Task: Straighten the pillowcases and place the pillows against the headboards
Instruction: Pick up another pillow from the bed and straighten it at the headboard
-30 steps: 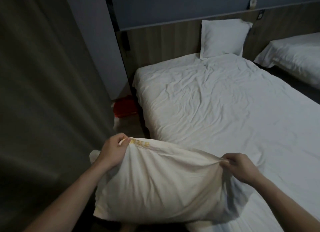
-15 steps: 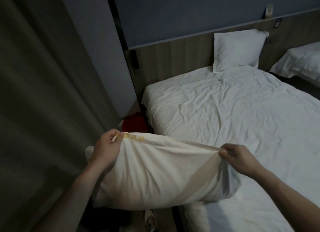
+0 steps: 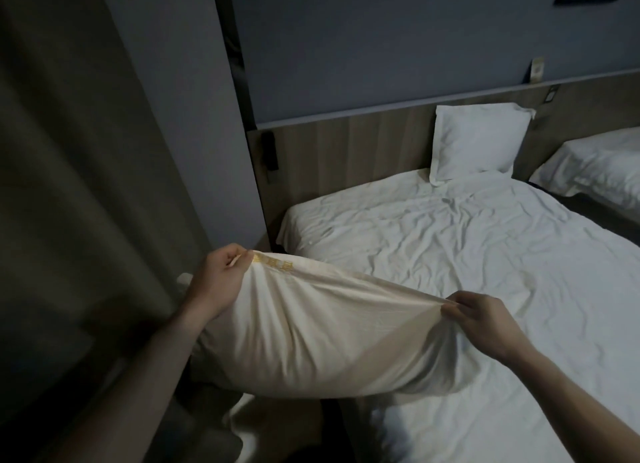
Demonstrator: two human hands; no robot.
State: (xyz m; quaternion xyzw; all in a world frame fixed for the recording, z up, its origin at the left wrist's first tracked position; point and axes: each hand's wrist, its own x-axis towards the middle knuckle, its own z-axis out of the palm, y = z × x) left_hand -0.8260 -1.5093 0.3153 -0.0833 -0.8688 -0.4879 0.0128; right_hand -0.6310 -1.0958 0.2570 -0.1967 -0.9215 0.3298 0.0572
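Observation:
A cream pillow [image 3: 322,334] with yellow stitching near one corner hangs in front of me over the bed's near left edge. My left hand [image 3: 216,281] pinches its upper left corner. My right hand [image 3: 481,319] pinches the upper right corner, pulling the case taut between them. A second white pillow [image 3: 476,144] stands upright against the wooden headboard [image 3: 349,154] at the far right of the bed [image 3: 467,248], whose white sheet is wrinkled.
A grey curtain [image 3: 79,185] hangs close on my left. A narrow gap of floor [image 3: 277,424] runs between curtain and bed. A second bed [image 3: 599,165] stands at the far right. A dark handset [image 3: 270,151] hangs on the headboard's left end.
The view has tilted up and moved closer to the headboard. Both hands keep their grip on the pillow's corners, carrying it forward along the bed's left side.

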